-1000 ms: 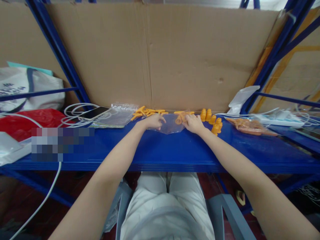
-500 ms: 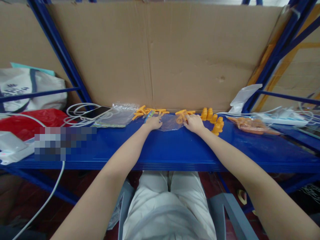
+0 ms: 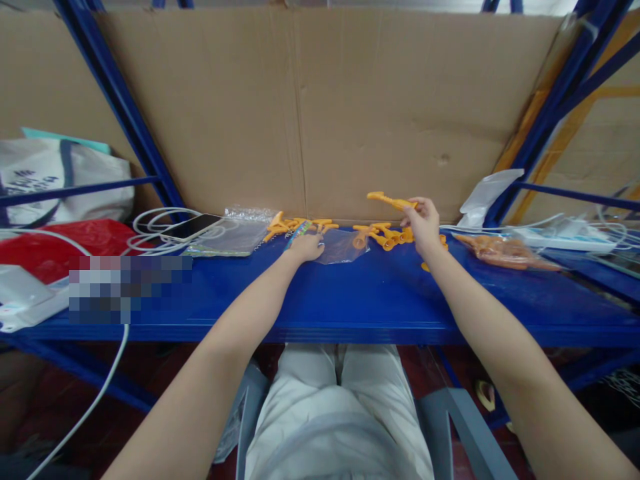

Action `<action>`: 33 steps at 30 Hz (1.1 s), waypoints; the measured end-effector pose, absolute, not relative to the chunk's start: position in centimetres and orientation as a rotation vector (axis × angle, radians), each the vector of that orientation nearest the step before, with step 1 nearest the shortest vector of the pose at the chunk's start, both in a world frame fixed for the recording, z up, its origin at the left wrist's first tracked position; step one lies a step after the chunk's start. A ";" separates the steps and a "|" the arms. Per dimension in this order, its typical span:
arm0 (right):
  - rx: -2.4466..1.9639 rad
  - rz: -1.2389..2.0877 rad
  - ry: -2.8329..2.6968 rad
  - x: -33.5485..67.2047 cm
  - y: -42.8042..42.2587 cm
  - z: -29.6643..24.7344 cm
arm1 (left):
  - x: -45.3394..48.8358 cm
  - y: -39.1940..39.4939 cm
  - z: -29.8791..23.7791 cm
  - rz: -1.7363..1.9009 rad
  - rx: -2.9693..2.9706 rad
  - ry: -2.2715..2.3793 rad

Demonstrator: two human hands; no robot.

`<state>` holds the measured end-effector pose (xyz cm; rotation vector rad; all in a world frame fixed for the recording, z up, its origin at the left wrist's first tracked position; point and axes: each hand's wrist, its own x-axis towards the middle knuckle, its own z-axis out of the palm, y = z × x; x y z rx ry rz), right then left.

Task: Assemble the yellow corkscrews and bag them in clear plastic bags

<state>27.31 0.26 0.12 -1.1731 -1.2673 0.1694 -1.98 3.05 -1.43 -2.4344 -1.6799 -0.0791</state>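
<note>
My left hand (image 3: 306, 247) rests on the blue shelf with its fingers closed on the left end of a clear plastic bag (image 3: 337, 248). A colourful printed strip (image 3: 301, 231) shows at that end. An orange plastic part lies in or under the bag's right end; which one I cannot tell. My right hand (image 3: 425, 223) is raised above the shelf, pinching a long orange plastic piece (image 3: 390, 199) with a crossbar-like tip that points left. Below it lie several orange parts (image 3: 387, 237), partly hidden by the hand. More orange T-shaped pieces (image 3: 280, 223) lie behind my left hand.
To the left are a flat clear packet (image 3: 235, 233), a phone (image 3: 193, 227) on coiled white cable, and a red bag (image 3: 75, 243). A filled clear bag of orange parts (image 3: 503, 251) and a white power strip (image 3: 570, 237) lie right. Cardboard (image 3: 325, 113) stands behind.
My right hand has risen and moved right, away from the bag, and now holds an orange piece aloft. More orange parts show on the shelf below it. My left hand stays in place.
</note>
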 end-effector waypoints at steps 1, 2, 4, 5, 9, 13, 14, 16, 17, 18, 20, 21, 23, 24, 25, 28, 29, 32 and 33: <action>-1.129 0.231 -1.288 27.0 0.1 0.3 | -1.9 3.0 -1.4 -0.077 -2.430 -1.676; -1.092 0.283 -1.326 26.7 -0.1 0.5 | -1.9 2.9 -1.4 -0.074 -2.426 -1.672; -1.056 0.361 -1.421 26.1 -0.6 0.6 | -1.8 2.6 -1.4 -0.067 -2.417 -1.667; -1.063 0.385 -1.468 25.9 -0.8 0.7 | -1.7 2.5 -1.4 -0.061 -2.410 -1.667; -1.202 0.340 -1.532 25.7 -1.4 0.7 | -1.2 1.9 -1.4 -0.048 -2.377 -1.663; -1.295 0.220 -1.521 26.0 -1.4 0.9 | -1.0 1.8 -1.5 -0.053 -2.366 -1.662; -1.305 0.198 -1.538 26.0 -1.5 1.0 | -1.0 1.8 -1.6 -0.058 -2.368 -1.658; -1.326 0.166 -1.584 26.0 -1.7 1.2 | -1.0 1.9 -1.6 -0.062 -2.372 -1.653; -1.335 0.153 -1.605 26.0 -1.9 1.3 | -1.1 1.9 -1.6 -0.059 -2.373 -1.656; -1.342 0.138 -1.620 25.9 -2.0 1.4 | -1.1 1.9 -1.6 -0.054 -2.375 -1.660; -1.340 0.090 -1.633 25.9 -2.4 1.7 | -1.1 1.9 -1.5 -0.051 -2.381 -1.667; -1.337 0.061 -1.632 25.9 -2.5 1.8 | -1.1 1.9 -1.4 -0.051 -2.385 -1.670; -1.350 0.022 -1.621 25.8 -2.8 2.0 | -1.0 1.8 -1.4 -0.058 -2.390 -1.674; -1.367 0.021 -1.617 25.8 -2.9 2.1 | -1.0 1.7 -1.4 -0.064 -2.389 -1.676; -1.387 0.031 -1.616 25.8 -3.0 2.2 | -1.0 1.7 -1.4 -0.070 -2.386 -1.678; -1.427 0.091 -1.612 25.5 -3.1 2.2 | -1.0 1.7 -1.4 -0.084 -2.381 -1.689; -1.430 0.116 -1.605 25.4 -3.2 2.1 | -1.1 1.8 -1.5 -0.089 -2.383 -1.695; -1.426 0.266 -1.535 24.9 -3.1 2.0 | -1.2 2.1 -1.6 -0.130 -2.399 -1.710; -1.422 0.343 -1.502 24.7 -3.1 1.9 | -1.3 2.3 -1.7 -0.159 -2.407 -1.721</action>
